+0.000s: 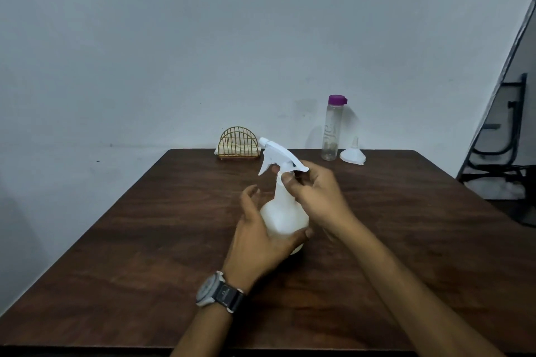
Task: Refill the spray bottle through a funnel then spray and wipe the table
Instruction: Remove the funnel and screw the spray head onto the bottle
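Spray bottle [283, 211], white translucent plastic with a bulbous body, stands on the dark wood-grain table [145, 226] between both hands. Left hand [259, 236] holds its belly: thumb wraps across the near side, fingers curl round the left side. Right hand [317, 195] has its fingertips pinching the neck collar just under the white trigger head [275, 153]. Nozzle points away, left of the right fingertips. Well beyond the right fingers, by the wall: clear bottle with purple cap [331, 130], and just beside it a white plastic funnel [352, 154], wide end down. Beyond the left fingers: gold wire napkin holder [239, 143]. Grey wristwatch [219, 290] on the left wrist.
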`<state>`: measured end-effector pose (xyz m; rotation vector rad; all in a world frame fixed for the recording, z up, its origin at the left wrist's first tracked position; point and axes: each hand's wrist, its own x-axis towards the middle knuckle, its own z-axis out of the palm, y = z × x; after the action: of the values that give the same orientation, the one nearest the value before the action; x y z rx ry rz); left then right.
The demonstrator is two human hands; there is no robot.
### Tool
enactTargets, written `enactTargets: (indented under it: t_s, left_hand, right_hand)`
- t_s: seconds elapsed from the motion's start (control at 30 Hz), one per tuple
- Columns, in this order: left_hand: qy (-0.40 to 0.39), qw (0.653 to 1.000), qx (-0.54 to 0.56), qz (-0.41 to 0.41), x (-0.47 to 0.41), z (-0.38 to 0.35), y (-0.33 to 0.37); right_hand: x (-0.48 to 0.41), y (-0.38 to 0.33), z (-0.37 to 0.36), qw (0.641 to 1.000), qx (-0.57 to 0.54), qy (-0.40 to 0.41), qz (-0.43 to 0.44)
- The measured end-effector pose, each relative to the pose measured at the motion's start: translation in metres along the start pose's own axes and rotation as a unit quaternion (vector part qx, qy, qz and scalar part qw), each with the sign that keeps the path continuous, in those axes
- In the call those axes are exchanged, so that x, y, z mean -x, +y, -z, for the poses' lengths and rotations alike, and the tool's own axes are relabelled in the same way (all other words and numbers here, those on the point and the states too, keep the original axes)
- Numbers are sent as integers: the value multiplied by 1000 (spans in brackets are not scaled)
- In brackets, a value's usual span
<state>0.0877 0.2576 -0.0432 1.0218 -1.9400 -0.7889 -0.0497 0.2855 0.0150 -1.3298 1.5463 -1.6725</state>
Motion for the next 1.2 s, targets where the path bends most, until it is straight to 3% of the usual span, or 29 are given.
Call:
enactTargets:
  t_s: [0.1, 0.23, 0.5, 0.83, 0.93, 1.07, 1.2]
  left_hand:
    - [-51, 999, 6, -5, -2, -1, -11]
    - [6, 1000, 17, -6, 3, -13, -11]
    - [58, 997, -47, -7, 8, -23, -6]
    - [109, 987, -112, 34, 14, -30, 11]
    - [114, 986, -117, 36, 13, -29, 9]
    - [86, 993, -81, 22, 11, -25, 5]
    - [-36, 999, -20, -15, 7, -14, -4]
  right_hand:
    - [-4, 1, -1, 1000, -2, 17, -5]
    - [-3, 4, -8, 996, -30, 86, -7]
    - [0, 10, 2, 996, -75, -46, -7]
    - [-4, 9, -13, 999, -6, 34, 32]
    - [-4, 10, -13, 1000, -9, 12, 25]
    - [1, 8, -8, 999, -18, -44, 22]
    - [0, 5, -7, 997, 29, -58, 35]
